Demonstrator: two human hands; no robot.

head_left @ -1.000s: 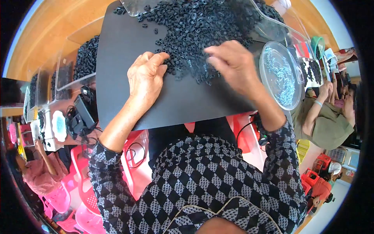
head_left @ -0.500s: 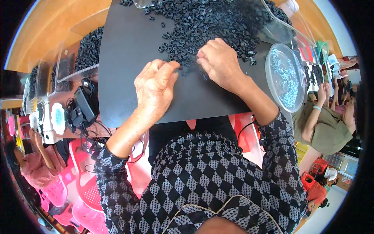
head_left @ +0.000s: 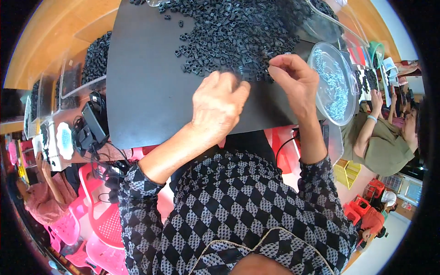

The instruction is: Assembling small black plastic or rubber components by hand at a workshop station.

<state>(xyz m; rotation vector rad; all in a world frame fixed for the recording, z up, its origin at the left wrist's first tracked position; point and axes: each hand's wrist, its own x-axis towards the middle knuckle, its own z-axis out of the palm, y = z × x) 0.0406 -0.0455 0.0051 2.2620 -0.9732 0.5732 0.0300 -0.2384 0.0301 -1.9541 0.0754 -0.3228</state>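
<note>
A broad pile of small black plastic pieces [head_left: 229,36] covers the far part of the dark tabletop [head_left: 146,91]. My left hand [head_left: 217,101] is at the near edge of this pile, fingers curled together and pointing right; whatever they hold is hidden. To its right, my right hand [head_left: 298,82] is raised at the pile's edge with thumb and forefinger drawn into a pinch. Something tiny may be at those fingertips, too small to name. Close beside the right hand sits a round clear plastic dish [head_left: 321,103] holding many tiny pale blue pieces [head_left: 338,98].
Clear bins of black pieces [head_left: 96,57] stand at the left, with a black box-shaped device [head_left: 94,119] and tangled cables nearby. Another clear bin [head_left: 339,30] is at the far right. A person in an olive top [head_left: 382,142] works to the right; pink chairs [head_left: 107,224] stand lower left.
My left hand has moved right and slightly nearer me. My right hand has shifted right, away from the left one, toward the round dish, its wrist now more upright.
</note>
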